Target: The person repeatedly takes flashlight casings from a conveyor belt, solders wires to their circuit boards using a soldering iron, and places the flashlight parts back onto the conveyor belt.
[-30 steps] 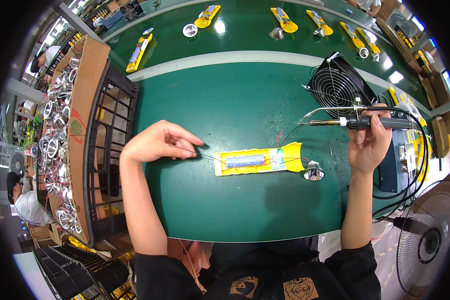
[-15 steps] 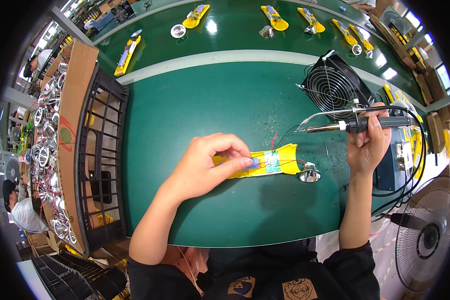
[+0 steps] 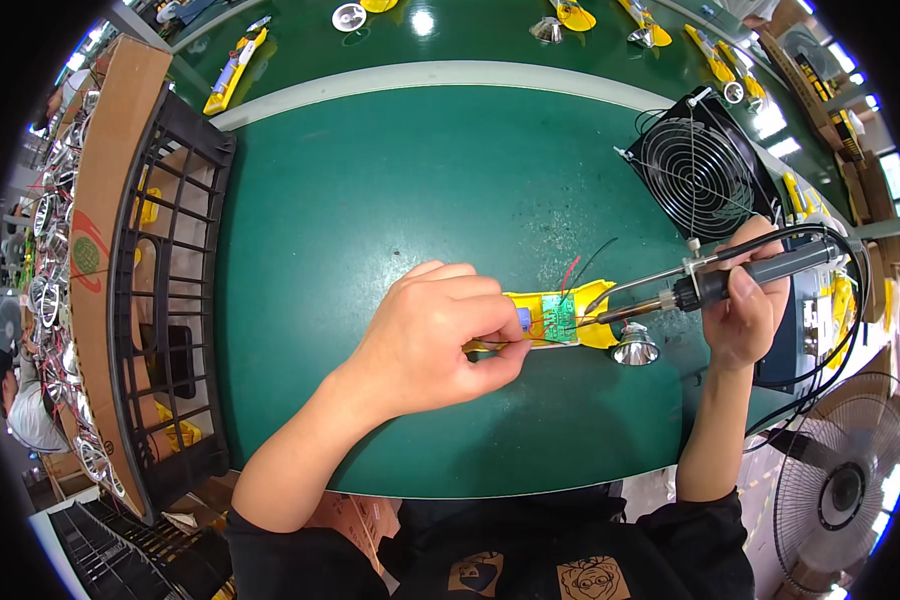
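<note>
A yellow flashlight housing (image 3: 597,300) lies across the green bench, with a green circuit board (image 3: 559,318) and part of a blue battery (image 3: 524,318) in it. My left hand (image 3: 440,335) covers the housing's left part. Its thumb and forefinger are pinched beside the battery, where thin wires run out toward the board. My right hand (image 3: 748,300) grips a soldering iron (image 3: 705,290) with a metal tube fixed along it. The iron's tip is at the board's right edge. A silver reflector cup (image 3: 636,346) sits at the housing's right end. Red and black wire ends stick up behind the board.
A black framed fan (image 3: 697,165) stands at the back right, near the iron's cables. At the left, a black crate (image 3: 175,300) and a cardboard box (image 3: 105,200) of reflectors border the bench. More yellow housings (image 3: 238,72) lie beyond the white rail (image 3: 420,75).
The soldering iron has come down and left, its tip now at the board. My left hand's pinch has shifted right, past the battery's middle to its right end. The view has shifted a little.
</note>
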The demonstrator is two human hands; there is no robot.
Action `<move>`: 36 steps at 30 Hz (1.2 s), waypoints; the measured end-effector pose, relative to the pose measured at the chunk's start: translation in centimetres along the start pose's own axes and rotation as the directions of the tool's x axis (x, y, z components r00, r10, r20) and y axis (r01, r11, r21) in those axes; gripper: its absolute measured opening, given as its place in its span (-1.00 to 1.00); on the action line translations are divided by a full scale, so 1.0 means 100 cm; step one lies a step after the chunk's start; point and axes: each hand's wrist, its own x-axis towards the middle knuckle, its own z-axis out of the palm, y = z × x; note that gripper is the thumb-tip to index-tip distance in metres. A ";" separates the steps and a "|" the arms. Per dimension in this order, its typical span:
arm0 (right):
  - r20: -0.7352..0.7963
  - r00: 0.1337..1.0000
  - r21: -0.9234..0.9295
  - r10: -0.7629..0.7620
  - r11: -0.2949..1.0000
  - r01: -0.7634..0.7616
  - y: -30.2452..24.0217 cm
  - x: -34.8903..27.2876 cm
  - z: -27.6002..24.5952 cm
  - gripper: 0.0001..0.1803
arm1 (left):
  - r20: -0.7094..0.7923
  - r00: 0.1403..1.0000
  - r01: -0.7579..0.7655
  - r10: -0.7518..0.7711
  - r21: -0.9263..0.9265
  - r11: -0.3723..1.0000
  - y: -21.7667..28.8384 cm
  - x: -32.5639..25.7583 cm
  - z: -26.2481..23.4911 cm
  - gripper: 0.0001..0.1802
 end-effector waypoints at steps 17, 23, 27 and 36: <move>0.090 0.995 -0.044 0.034 0.999 -0.031 0.003 -0.003 0.003 -0.80 | -0.118 0.971 -0.205 0.209 0.048 0.978 -0.008 0.001 0.008 -0.76; 0.124 0.992 -0.021 0.021 1.000 -0.018 0.006 -0.004 0.002 -0.81 | -0.105 0.971 -0.208 0.215 0.067 0.976 -0.009 0.002 0.010 -0.76; 0.172 0.985 -0.040 0.005 0.999 0.002 0.008 -0.003 0.002 -0.81 | -0.102 0.970 -0.212 0.218 0.068 0.975 -0.010 0.002 0.009 -0.76; 0.162 0.984 -0.117 0.076 0.992 -0.057 0.001 -0.005 0.007 -0.85 | -0.100 0.969 -0.220 0.225 0.059 0.974 -0.010 0.002 0.010 -0.77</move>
